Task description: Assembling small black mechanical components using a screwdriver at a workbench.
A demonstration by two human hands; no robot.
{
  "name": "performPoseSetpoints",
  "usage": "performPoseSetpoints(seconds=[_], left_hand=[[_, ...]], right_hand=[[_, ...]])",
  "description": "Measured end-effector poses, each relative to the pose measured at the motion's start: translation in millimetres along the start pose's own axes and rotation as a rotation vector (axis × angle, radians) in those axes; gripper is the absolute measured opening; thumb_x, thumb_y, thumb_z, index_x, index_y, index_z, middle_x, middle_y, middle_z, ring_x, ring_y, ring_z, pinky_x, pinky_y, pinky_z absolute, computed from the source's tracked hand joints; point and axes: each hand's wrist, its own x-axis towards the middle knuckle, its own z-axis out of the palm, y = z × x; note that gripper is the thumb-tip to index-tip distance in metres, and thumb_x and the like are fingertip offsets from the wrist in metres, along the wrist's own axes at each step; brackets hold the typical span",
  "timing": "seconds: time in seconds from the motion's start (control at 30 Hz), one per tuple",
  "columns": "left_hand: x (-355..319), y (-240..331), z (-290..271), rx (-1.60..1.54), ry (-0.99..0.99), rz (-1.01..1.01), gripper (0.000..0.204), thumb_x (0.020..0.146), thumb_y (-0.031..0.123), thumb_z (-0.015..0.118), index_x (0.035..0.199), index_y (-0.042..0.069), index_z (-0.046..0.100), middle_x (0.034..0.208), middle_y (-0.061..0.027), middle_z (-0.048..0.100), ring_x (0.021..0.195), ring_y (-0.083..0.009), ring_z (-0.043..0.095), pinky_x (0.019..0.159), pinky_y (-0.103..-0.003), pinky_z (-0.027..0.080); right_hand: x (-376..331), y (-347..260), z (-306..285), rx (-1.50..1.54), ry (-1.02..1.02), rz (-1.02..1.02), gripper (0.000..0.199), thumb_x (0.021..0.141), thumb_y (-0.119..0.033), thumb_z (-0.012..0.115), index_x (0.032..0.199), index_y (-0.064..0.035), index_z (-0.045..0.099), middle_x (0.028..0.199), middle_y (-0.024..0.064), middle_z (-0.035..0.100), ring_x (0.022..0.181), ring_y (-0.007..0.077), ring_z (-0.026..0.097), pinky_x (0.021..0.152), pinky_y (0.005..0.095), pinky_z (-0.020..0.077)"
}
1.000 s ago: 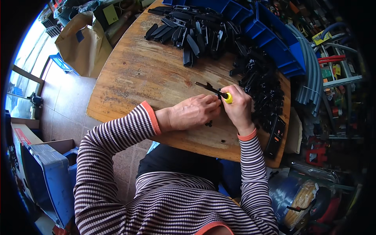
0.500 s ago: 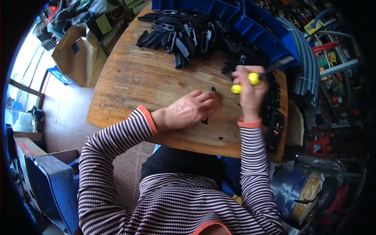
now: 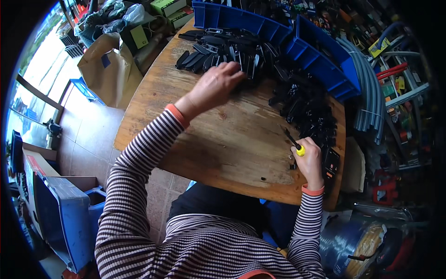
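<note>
My left hand (image 3: 216,86) reaches over the near edge of a pile of long black plastic parts (image 3: 197,58) at the far side of the wooden table (image 3: 204,149). Its fingers bend downward and their tips are hidden, so any hold is unclear. My right hand (image 3: 309,160), near the table's right side, is closed on a screwdriver (image 3: 300,150) with a yellow-and-black handle. The dark shaft points up and left, above the tabletop. A small black piece (image 3: 263,179) lies near the front edge.
Blue plastic bins (image 3: 320,60) stand along the far right edge. Smaller black parts (image 3: 302,104) run down the table's right side to a black box (image 3: 331,160). A brown paper bag (image 3: 111,74) stands left of the table, a blue crate (image 3: 67,228) at lower left.
My left hand has moved from the table's middle to the far pile. My right hand has come nearer to me, and the screwdriver's shaft has swung from far right to far left.
</note>
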Motion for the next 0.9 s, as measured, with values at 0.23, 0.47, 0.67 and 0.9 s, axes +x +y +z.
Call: performPoseSetpoints(seconds=[0.23, 0.47, 0.67, 0.9], left_hand=[[3, -41, -2, 0.39, 0.014, 0.3, 0.031, 0.075, 0.003, 0.065, 0.105, 0.009, 0.059, 0.1, -0.007, 0.056, 0.089, -0.0227, 0.057, 0.076, -0.034, 0.049], [-25, 53, 33, 0.088, -0.046, 0.647, 0.026, 0.078, 0.009, 0.062, 0.103, 0.007, 0.058, 0.099, -0.0066, 0.058, 0.091, -0.0227, 0.057, 0.078, -0.034, 0.049], [-37, 68, 42, -0.053, -0.185, 0.784, 0.027, 0.08, 0.012, 0.059, 0.105, 0.005, 0.058, 0.11, -0.0113, 0.058, 0.099, -0.0233, 0.058, 0.082, -0.033, 0.049], [-49, 75, 45, 0.047, -0.097, 0.675, 0.025, 0.08, 0.017, 0.057, 0.103, 0.007, 0.059, 0.098, -0.0035, 0.056, 0.093, -0.0186, 0.055, 0.079, -0.031, 0.048]], right_hand=[[4, -4, -6, 0.008, -0.077, -0.086, 0.018, 0.073, -0.003, 0.072, 0.086, 0.0039, 0.063, 0.083, 0.0152, 0.06, 0.075, 0.0317, 0.062, 0.067, 0.0358, 0.049], [19, -13, -7, -0.013, 0.136, -0.113, 0.015, 0.074, -0.002, 0.072, 0.084, 0.0013, 0.062, 0.077, 0.0136, 0.062, 0.068, 0.0312, 0.063, 0.06, 0.035, 0.0494], [42, -47, 21, 0.309, 0.223, -0.22, 0.014, 0.073, -0.001, 0.071, 0.085, -0.0019, 0.062, 0.076, 0.013, 0.064, 0.069, 0.0294, 0.066, 0.058, 0.0335, 0.0495], [35, -46, 34, 0.167, 0.12, -0.295, 0.017, 0.071, 0.002, 0.071, 0.085, -0.0032, 0.061, 0.076, 0.0119, 0.064, 0.069, 0.0295, 0.065, 0.058, 0.0341, 0.0498]])
